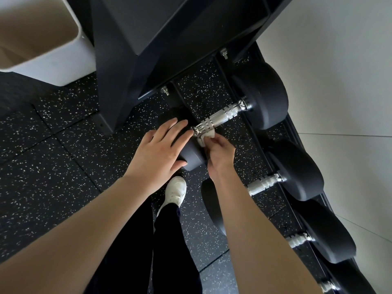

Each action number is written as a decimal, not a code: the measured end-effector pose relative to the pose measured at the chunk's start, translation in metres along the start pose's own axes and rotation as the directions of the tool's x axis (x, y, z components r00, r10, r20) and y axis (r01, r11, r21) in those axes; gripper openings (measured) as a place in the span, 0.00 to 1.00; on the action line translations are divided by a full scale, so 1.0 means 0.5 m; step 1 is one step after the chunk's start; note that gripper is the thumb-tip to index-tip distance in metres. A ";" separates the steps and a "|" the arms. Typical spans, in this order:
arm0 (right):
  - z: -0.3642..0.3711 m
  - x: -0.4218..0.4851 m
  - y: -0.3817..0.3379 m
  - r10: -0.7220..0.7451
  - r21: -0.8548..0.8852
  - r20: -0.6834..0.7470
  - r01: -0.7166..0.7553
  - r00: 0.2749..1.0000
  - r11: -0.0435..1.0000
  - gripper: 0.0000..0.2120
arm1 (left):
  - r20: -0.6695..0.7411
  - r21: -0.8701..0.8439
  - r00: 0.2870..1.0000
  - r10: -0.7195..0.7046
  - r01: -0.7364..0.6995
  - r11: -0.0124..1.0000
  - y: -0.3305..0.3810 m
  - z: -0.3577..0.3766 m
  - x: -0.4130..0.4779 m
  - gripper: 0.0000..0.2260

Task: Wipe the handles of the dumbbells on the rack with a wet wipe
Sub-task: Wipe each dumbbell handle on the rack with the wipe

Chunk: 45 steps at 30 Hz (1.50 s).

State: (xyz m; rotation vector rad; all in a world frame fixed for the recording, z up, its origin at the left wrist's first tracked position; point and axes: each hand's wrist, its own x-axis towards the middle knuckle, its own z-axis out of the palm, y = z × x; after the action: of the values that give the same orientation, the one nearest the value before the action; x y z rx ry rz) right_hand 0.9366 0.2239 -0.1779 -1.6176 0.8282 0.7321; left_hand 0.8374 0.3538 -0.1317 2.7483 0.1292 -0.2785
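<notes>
Left hand: our left hand (pixel 159 149) lies flat on the near head (pixel 192 159) of the dumbbell, fingers straight and relaxed, gripping nothing.
Right hand: our right hand (pixel 220 151) pinches the wet wipe (pixel 204 137) between its curled fingertips and thumb.
Wet wipe: white and bunched, it is pressed against the lower side of the handle (pixel 220 118) at the handle's near end, just beside the near head.
Handle: ridged and chromed, it runs diagonally up and to the right to the far head (pixel 265 94); most of its length is bare.
Rack: the black rack (pixel 114 71) stands against a pale wall (pixel 339 60), and the dumbbells lie across its low rails.
Other dumbbells: a second handle (pixel 263 184) and a third handle (pixel 299 239) sit lower right. Neither of our hands touches them, and our right forearm hides their near ends.
Floor: the floor (pixel 53 166) is dark speckled rubber tiles, visible beneath the rack as well.
Bin: a white bin (pixel 53 64) stands at upper left, just beside the rack's upright.
Shoe: one white shoe (pixel 176 192) shows between our forearms, on the floor.
</notes>
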 end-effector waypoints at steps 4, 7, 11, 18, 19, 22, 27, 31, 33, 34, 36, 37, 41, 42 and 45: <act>-0.001 0.000 0.002 0.002 0.097 0.034 -0.005 0.999 0.995 0.16 | 0.001 -0.005 1.000 0.007 -0.007 1.000 -0.002 0.000 0.000 0.32; -0.010 -0.004 0.002 0.006 0.219 0.120 -0.032 0.993 0.975 0.16 | 0.010 -0.006 1.000 0.009 -0.009 1.000 -0.003 0.001 0.001 0.32; -0.020 -0.011 -0.001 -0.013 0.309 0.204 -0.052 0.979 0.950 0.10 | 0.012 -0.005 1.000 0.007 -0.007 1.000 -0.002 -0.001 0.000 0.32; -0.013 -0.005 -0.019 0.059 0.400 0.164 -0.121 0.985 0.908 0.18 | 0.002 -0.006 1.000 0.014 -0.014 1.000 -0.003 0.001 0.001 0.31; -0.014 -0.001 -0.022 0.059 0.417 0.164 -0.123 0.985 0.901 0.19 | 0.000 -0.006 1.000 0.015 -0.015 1.000 -0.003 0.001 0.001 0.31; -0.020 0.016 -0.035 0.022 0.481 0.150 -0.092 0.989 0.872 0.20 | 0.001 -0.009 1.000 0.016 -0.016 1.000 -0.002 0.001 0.000 0.31; -0.040 0.032 -0.092 -0.068 0.544 0.139 -0.019 0.988 0.839 0.12 | 0.003 -0.011 1.000 0.016 -0.016 1.000 -0.002 -0.001 0.000 0.31; -0.048 0.042 -0.118 -0.113 0.624 0.161 -0.012 0.980 0.781 0.13 | 0.008 -0.012 1.000 0.015 -0.015 1.000 -0.001 -0.002 0.000 0.31; -0.048 0.043 -0.119 -0.107 0.632 0.179 -0.031 0.978 0.774 0.11 | 0.007 -0.013 1.000 0.015 -0.015 1.000 -0.001 -0.003 0.000 0.31; -0.047 0.042 -0.119 -0.102 0.642 0.192 -0.046 0.976 0.765 0.11 | 0.006 -0.012 1.000 0.015 -0.015 1.000 -0.001 -0.003 0.000 0.31; -0.045 0.043 -0.118 -0.089 0.648 0.212 -0.072 0.973 0.758 0.11 | 0.002 -0.009 1.000 0.020 -0.020 1.000 -0.001 -0.002 0.001 0.31; -0.044 0.045 -0.116 -0.082 0.643 0.216 -0.079 0.973 0.761 0.12 | 0.000 -0.008 1.000 0.022 -0.022 1.000 -0.001 -0.002 0.001 0.31; -0.043 0.055 -0.104 -0.080 0.605 0.258 -0.097 0.963 0.790 0.18 | 0.004 -0.002 1.000 0.024 -0.024 1.000 -0.004 0.000 0.002 0.31; -0.042 0.057 -0.103 -0.085 0.586 0.271 -0.095 0.959 0.804 0.18 | 0.003 -0.004 1.000 0.025 -0.025 1.000 -0.004 0.000 0.001 0.31; -0.039 0.066 -0.097 -0.079 0.539 0.288 -0.093 0.954 0.837 0.17 | 0.001 -0.008 1.000 0.028 -0.028 1.000 -0.003 0.002 0.001 0.30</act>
State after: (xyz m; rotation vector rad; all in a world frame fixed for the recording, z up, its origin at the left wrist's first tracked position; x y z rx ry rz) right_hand 0.9962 0.2069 -0.1748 -0.9566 0.7339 0.6474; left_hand 0.8373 0.3551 -0.1333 2.7399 0.0909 -0.2708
